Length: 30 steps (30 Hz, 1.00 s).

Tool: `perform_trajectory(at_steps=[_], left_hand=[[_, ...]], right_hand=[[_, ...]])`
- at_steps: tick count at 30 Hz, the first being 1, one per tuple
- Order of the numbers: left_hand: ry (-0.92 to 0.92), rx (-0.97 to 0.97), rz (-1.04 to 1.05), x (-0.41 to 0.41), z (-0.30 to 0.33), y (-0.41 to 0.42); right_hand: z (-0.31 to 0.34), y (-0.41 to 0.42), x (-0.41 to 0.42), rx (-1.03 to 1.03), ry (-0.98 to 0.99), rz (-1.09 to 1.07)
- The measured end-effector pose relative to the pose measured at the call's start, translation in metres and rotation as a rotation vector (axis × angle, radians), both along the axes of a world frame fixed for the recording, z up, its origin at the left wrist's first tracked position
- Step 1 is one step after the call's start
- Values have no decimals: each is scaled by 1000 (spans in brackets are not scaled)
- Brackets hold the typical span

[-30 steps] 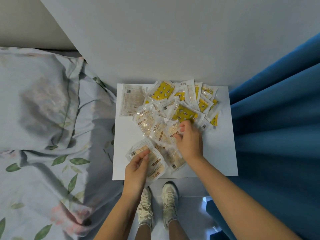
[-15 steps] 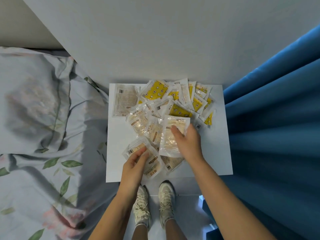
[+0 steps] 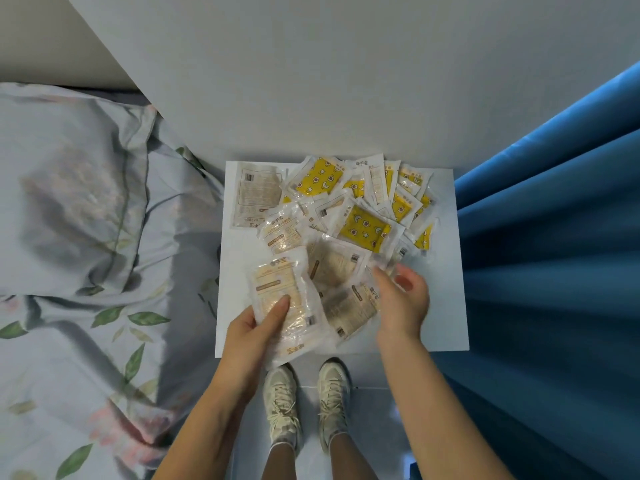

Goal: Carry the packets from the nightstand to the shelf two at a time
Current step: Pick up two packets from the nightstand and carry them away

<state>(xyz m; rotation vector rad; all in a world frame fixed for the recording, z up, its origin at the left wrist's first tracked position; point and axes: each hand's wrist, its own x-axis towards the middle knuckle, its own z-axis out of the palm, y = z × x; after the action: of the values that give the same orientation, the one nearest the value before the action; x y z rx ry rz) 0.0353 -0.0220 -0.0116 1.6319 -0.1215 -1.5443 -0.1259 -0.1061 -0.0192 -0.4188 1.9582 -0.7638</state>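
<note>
Several clear packets, some beige and some yellow (image 3: 365,225), lie heaped on the white nightstand (image 3: 440,306). My left hand (image 3: 256,332) grips a beige packet (image 3: 277,289) lifted at the nightstand's near left, thumb on its face. My right hand (image 3: 403,301) holds the right edge of another beige packet (image 3: 349,304) with its fingers curled round it, just above the near middle of the top. The shelf is out of view.
A bed with a floral pillow (image 3: 69,192) and duvet lies close on the left. Blue curtains (image 3: 554,271) hang against the nightstand's right side. A grey wall stands behind. My feet in pale sneakers (image 3: 304,403) are on the floor below the front edge.
My left hand has lifted its beige packet off the pile. My right hand drew back toward the near right with a second beige packet.
</note>
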Motion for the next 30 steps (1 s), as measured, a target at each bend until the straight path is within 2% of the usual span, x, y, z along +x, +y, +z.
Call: perform_trajectory(at_steps=[2, 5, 6, 8, 9, 13, 17, 23, 28, 30], left_hand=[[11, 0, 36, 4, -1, 5], [3, -6, 55, 7, -3, 11], [-13, -6, 59, 9, -5, 14], [-37, -18, 65, 12, -5, 17], [-38, -24, 72, 13, -5, 17], [-49, -15, 77, 20, -6, 19], [-64, -29, 53, 24, -7, 17], [-65, -29, 26, 28, -11, 22], [-19, -33, 74, 33, -18, 33], [-16, -19, 90, 34, -20, 37]], right_hand=[[-14, 4, -3, 227, 27, -201], [-28, 13, 11, 357, -266, -483], [-27, 17, 18, 406, -227, -444], [-37, 25, 27, 505, 47, -188], [-42, 27, 30, 514, 110, -109], [-49, 29, 36, 576, 222, 33], [-58, 30, 32, 512, 173, -5], [-56, 37, 11, 288, 131, -55], [-28, 34, -7, 146, -206, -119], [-15, 21, -9, 42, -264, -49]])
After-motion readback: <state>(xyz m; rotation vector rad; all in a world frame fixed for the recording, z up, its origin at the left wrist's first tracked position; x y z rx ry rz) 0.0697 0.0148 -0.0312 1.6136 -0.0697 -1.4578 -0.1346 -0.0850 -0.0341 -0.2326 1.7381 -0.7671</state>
